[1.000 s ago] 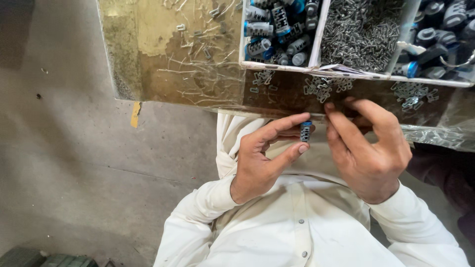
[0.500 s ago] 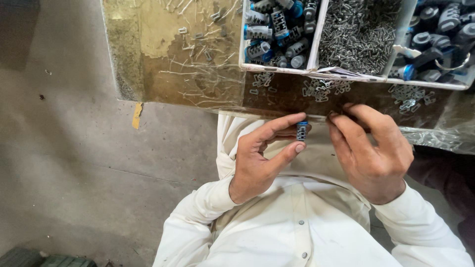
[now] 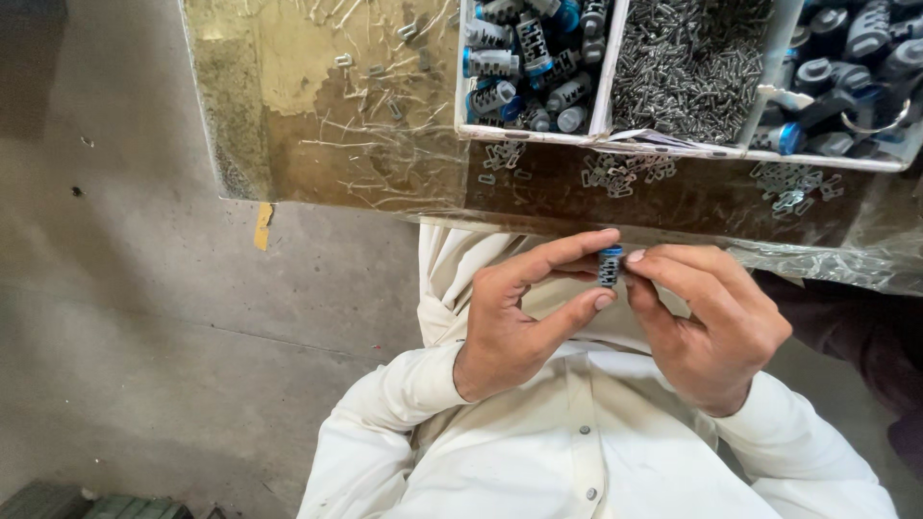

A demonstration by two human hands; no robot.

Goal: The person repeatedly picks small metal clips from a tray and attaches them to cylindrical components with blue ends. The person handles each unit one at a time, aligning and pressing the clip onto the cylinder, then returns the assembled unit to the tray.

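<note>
My left hand [image 3: 524, 312] pinches a small grey cylinder with a blue end [image 3: 611, 264] between thumb and forefinger, held upright just below the table edge. My right hand [image 3: 707, 317] meets it from the right, fingertips touching the same cylinder. Both hands hover over my lap, above my white shirt. Whether the right fingers hold another small part is hidden.
A white divided tray [image 3: 601, 106] on the table holds more grey and blue cylinders [image 3: 524, 62], a heap of small metal pins [image 3: 687, 62] and dark capped parts [image 3: 846, 58]. Loose metal clips [image 3: 620, 173] lie on the plastic-covered tabletop [image 3: 327, 125]. Grey concrete floor lies to the left.
Both hands have stayed together on the cylinder, with only slight shifts of the fingers around it.
</note>
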